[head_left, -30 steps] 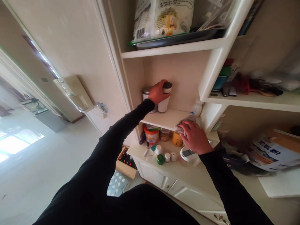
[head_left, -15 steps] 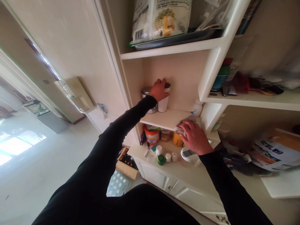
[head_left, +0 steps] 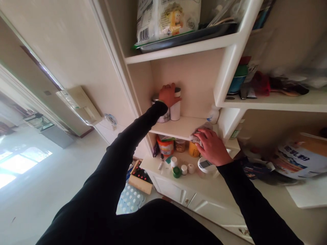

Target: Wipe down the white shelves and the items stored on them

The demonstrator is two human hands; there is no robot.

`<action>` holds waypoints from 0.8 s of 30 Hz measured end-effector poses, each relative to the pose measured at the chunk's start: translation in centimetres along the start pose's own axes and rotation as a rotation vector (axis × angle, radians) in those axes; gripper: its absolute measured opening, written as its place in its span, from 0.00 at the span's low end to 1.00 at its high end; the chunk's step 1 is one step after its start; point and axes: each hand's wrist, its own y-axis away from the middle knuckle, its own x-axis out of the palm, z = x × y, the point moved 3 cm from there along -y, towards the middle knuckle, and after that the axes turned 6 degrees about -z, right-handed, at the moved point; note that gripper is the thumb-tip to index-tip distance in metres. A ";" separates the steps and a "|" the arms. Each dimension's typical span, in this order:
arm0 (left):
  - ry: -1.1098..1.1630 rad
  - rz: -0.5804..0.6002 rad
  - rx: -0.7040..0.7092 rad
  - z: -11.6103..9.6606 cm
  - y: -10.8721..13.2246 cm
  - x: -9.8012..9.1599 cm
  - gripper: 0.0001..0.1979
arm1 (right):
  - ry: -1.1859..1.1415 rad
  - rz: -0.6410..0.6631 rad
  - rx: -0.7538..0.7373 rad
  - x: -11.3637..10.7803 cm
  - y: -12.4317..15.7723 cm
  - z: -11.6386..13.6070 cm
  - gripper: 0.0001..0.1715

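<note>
My left hand reaches into the middle shelf, its fingers curled round the upper part of a white canister with a dark lid. A metal-lidded tin stands just left of that canister, partly covered by my hand and sleeve. At the front edge of the same shelf, my right hand is closed on a greyish, crumpled cloth. Behind the cloth, in the right corner, is a white bottle-like object with blue marks.
Below are an orange tub, a yellow container, small white bottles, a green-lidded jar and a white device with a screen. Above sits a printed bag on a dark tray. A box of bottles stands on the floor.
The view has shifted slightly, so the shelves appear a little further left and higher. Both hands stay at the same things, with little visible movement against the shelf.
</note>
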 end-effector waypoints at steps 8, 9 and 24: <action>-0.019 -0.001 0.113 0.7 2.4 -0.2 0.71 | 0.033 0.018 -0.011 0.0 0.1 -0.1 0.23; -0.037 0.010 0.151 0.8 3.2 -0.4 0.73 | 0.033 0.019 -0.009 0.0 0.1 -0.2 0.23; 0.399 -0.120 0.258 3.9 11.4 2.0 0.44 | -0.027 0.143 0.049 0.2 0.4 -1.0 0.29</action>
